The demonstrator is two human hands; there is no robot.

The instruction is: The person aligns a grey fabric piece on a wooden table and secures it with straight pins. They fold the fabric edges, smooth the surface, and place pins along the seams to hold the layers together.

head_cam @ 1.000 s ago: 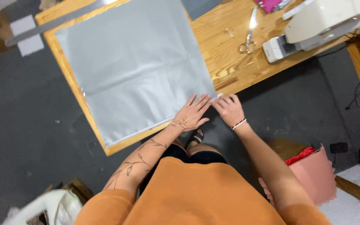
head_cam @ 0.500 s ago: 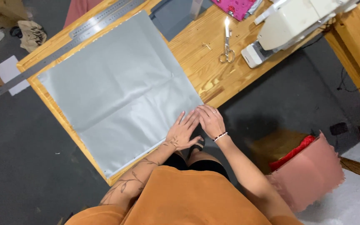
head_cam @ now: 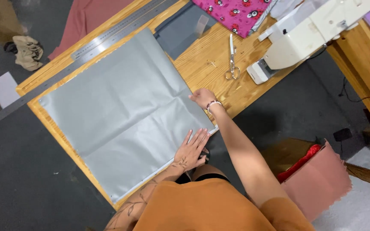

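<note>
A large square of grey fabric lies flat on a wooden table. My left hand rests palm down with fingers spread on the cloth's near right corner. Farther along the cloth's right edge, my right hand lies on the fabric and holds nothing. A pair of scissors lies on the bare wood beyond my right hand.
Two long metal rulers lie along the table's far edge. A dark grey cloth piece and a pink patterned fabric sit at the back. A white sewing machine stands to the right. A pink bag sits on the floor.
My right hand has slid away from my left along the cloth's right edge toward the scissors. My left hand stays on the near corner. The camera view has shifted.
</note>
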